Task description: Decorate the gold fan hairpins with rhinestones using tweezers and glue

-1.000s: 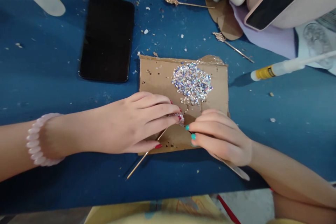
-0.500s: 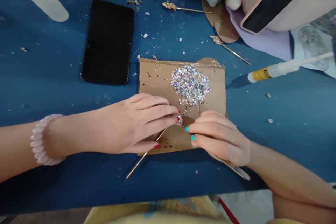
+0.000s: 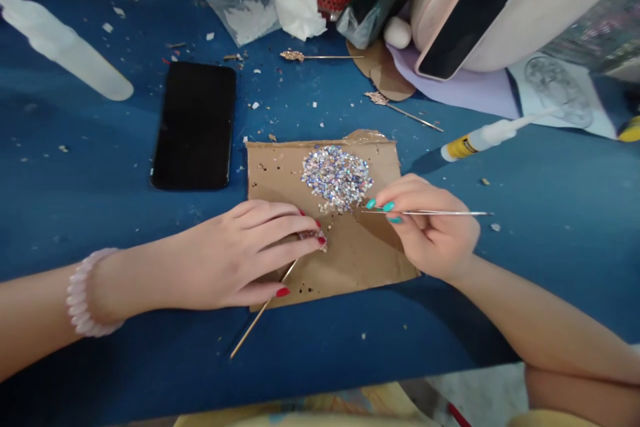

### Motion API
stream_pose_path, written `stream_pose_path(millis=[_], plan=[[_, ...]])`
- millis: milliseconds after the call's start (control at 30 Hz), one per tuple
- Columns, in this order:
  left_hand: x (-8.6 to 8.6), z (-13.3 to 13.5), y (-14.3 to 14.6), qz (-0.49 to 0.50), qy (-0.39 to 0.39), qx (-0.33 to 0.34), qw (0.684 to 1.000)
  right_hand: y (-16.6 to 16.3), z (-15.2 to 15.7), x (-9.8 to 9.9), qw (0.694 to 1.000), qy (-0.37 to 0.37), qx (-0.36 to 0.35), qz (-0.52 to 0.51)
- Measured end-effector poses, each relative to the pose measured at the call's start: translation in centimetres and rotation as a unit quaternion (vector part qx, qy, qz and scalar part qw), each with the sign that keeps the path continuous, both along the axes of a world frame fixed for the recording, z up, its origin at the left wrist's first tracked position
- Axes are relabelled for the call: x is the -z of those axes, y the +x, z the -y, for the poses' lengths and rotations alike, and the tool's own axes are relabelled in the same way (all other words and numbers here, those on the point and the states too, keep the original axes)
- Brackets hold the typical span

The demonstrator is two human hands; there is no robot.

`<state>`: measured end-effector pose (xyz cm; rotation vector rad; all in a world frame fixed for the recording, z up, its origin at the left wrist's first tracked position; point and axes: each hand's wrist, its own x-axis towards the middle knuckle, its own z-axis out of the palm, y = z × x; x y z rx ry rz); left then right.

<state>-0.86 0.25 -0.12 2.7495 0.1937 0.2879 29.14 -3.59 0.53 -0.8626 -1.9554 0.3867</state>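
Note:
A brown cardboard sheet (image 3: 285, 173) lies on the blue table (image 3: 75, 213) and carries a heap of shiny rhinestones (image 3: 336, 177). My left hand (image 3: 240, 257), with red nails, lies on the card and pinches the glittery head of a thin gold pin (image 3: 257, 320) whose shaft runs out toward me. My right hand (image 3: 430, 227), with teal nails, grips metal tweezers (image 3: 435, 213) lying level, their tips at the near edge of the rhinestone heap.
A black phone (image 3: 195, 125) lies left of the card. A glue tube (image 3: 480, 139) is at the right. Two more gold pins (image 3: 315, 56) (image 3: 403, 109), plastic bags (image 3: 243, 3), tissue (image 3: 300, 15), a pink case (image 3: 500, 7) and a white bottle (image 3: 65, 47) crowd the back. Crumbs dot the table.
My right hand has lifted from beside the left fingertips and moved up toward the rhinestone heap, turning the tweezers level. The left hand keeps its hold. The view has tilted up.

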Motion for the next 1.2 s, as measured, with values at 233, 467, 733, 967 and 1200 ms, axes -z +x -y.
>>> stream_pose_path(millis=[233, 467, 733, 967, 1200], plan=[[-0.3, 0.1, -0.1, -0.02, 0.015, -0.002, 1.0, 1.4, -1.3, 0.7, 0.999, 0.008, 0.051, -0.007], [-0.3, 0.2, -0.3, -0.037, 0.016, -0.024, 0.999, 2.3, -2.1, 1.9, 0.994, -0.025, 0.103, 0.006], [-0.1, 0.3, -0.5, -0.036, 0.015, -0.021, 0.999, 2.0, -2.1, 1.4, 0.999, 0.0, 0.021, 0.029], [-0.1, 0.2, -0.5, -0.035, 0.014, -0.02, 0.999, 1.9, -2.0, 1.5, 0.998, 0.031, 0.005, 0.053], [-0.1, 0.1, -0.4, -0.04, 0.008, -0.022, 0.999, 1.8, -1.9, 1.5, 0.997, 0.03, 0.01, 0.064]])
